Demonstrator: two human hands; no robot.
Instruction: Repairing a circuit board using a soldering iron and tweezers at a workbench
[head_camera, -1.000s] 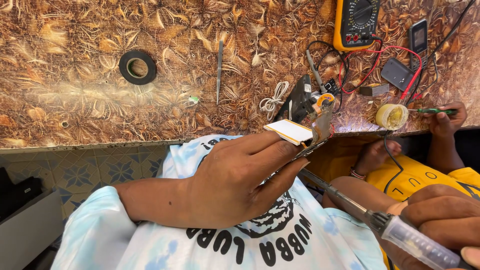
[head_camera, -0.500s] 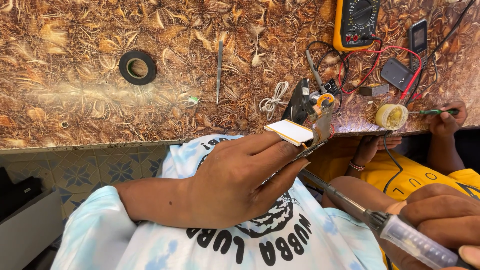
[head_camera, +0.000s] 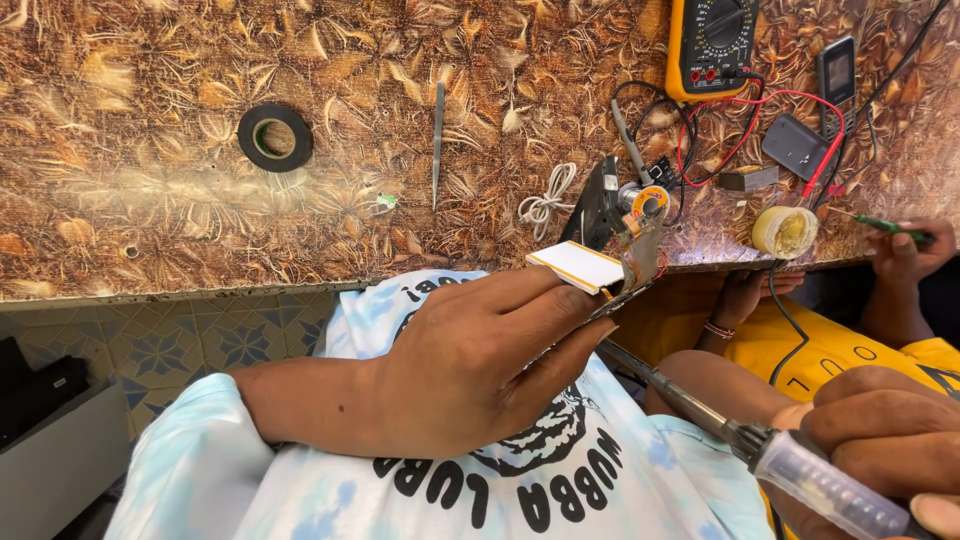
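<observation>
Pinched in the left hand (head_camera: 470, 370) grip, a small white-topped part (head_camera: 575, 265) is held up just before the surface (head_camera: 150, 200) edge. Clenched in the right hand (head_camera: 880, 440), a soldering iron (head_camera: 690, 405) is angled beneath the part; steadiness is probably best kept by bracing both wrists.

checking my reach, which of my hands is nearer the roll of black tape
Left. The left hand is below and right of the roll of black tape; the right hand is far off at the lower right.
</observation>
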